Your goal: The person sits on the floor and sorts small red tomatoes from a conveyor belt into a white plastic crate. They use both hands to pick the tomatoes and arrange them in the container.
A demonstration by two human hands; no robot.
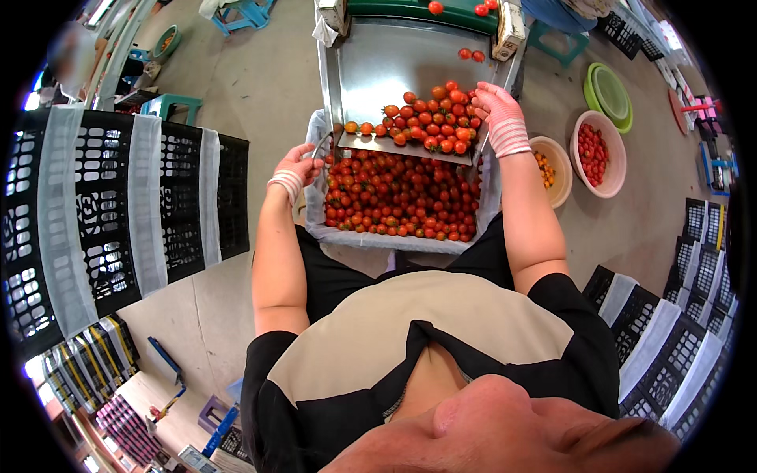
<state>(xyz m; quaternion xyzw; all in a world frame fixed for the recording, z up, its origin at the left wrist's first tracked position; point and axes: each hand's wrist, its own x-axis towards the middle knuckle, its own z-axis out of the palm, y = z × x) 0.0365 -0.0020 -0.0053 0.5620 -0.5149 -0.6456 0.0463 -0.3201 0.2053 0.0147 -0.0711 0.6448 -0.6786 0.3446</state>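
My left hand (300, 162), with a striped band at the wrist, grips a curved metal handle (320, 145) at the left of a steel sorting tray (406, 55). My right hand (497, 110), in a striped partial glove, has its fingers loosely extended at the tray's right side, beside a pile of red cherry tomatoes (432, 118). A few orange-red ones line the tray's front lip. Below that lip, a lined crate (314, 213) holds several layers of red tomatoes (398, 201). At the top, loose tomatoes (471, 55) lie near a green roller (418, 16).
Stacked black crates (102, 205) stand left, more (662, 359) lower right. At right sit a tub of red tomatoes (578, 165), a basin of yellow ones (556, 150) and green basins (611, 91). Stools (173, 106) stand behind on the concrete floor (264, 71); a blurred person (75, 59) is upper left.
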